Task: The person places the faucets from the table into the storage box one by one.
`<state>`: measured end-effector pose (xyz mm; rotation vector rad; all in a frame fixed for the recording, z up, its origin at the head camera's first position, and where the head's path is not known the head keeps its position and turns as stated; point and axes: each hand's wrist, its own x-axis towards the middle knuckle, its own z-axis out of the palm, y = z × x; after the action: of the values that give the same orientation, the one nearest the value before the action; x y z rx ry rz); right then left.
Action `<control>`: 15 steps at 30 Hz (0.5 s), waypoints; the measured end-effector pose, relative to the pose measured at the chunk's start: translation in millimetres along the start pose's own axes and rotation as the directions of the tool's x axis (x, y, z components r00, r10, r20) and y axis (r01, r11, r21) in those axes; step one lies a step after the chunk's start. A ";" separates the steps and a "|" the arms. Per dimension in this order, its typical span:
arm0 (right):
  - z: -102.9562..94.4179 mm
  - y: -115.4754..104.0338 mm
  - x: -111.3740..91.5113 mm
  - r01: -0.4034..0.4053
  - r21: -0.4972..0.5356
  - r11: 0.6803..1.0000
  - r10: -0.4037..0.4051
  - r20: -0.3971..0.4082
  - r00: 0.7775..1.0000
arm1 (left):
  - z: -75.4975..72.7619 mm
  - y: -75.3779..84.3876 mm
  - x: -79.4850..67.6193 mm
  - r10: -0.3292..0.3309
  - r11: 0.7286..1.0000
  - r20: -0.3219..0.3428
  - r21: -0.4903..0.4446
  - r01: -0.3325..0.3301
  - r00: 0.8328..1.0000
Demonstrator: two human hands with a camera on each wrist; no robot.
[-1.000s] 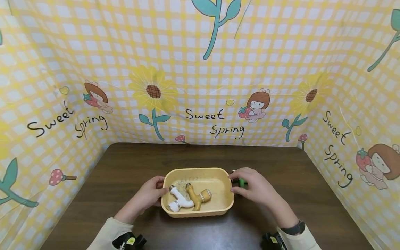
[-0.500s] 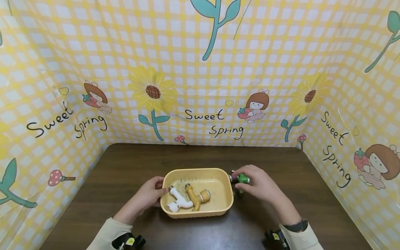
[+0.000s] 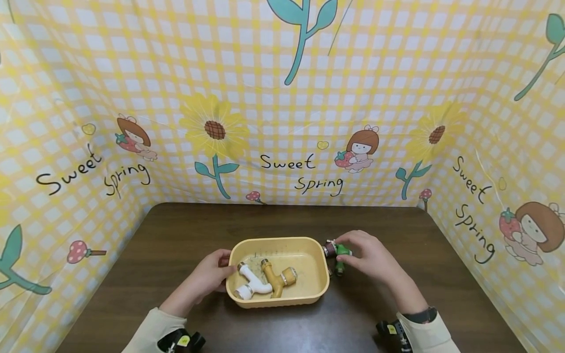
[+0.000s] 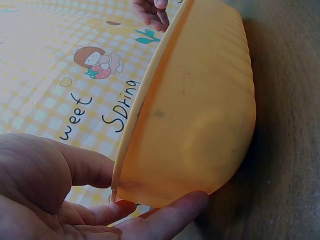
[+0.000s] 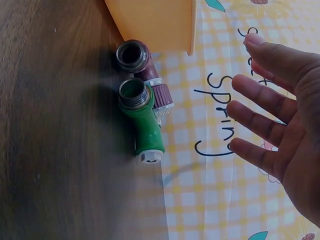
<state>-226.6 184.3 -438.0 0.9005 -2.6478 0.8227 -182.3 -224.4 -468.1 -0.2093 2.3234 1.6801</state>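
Observation:
My left hand (image 3: 209,272) grips the left end of a yellow plastic tub (image 3: 309,277), thumb at the rim and fingers against the outer wall in the left wrist view. Inside the tub lie a white Y-shaped pipe fitting (image 3: 253,282) and a mustard-yellow one (image 3: 275,281). Just right of the tub, a green pipe fitting (image 5: 146,127) and a dark-red one (image 5: 148,72) lie close together on the table. My right hand (image 3: 371,257) hovers by the green fitting, fingers spread and apart from it in the right wrist view.
A dark wooden table (image 3: 282,331) carries everything. Yellow checked cloth (image 3: 282,113) stands up behind it and along both sides.
My right hand has come off the tub's right end and drawn back to the right, uncovering the green and dark-red fittings. The left hand keeps its grip.

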 end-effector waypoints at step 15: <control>-2.5 11.4 -1.8 -0.091 -0.010 0.996 0.091 0.018 0.996 | 0.0 1.3 0.4 -0.003 1.000 0.005 -0.009 0.003 1.000</control>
<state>-232.2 194.1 -441.5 0.7935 -2.7238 0.8266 -183.0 -224.0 -467.0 -0.2095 2.3116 1.6879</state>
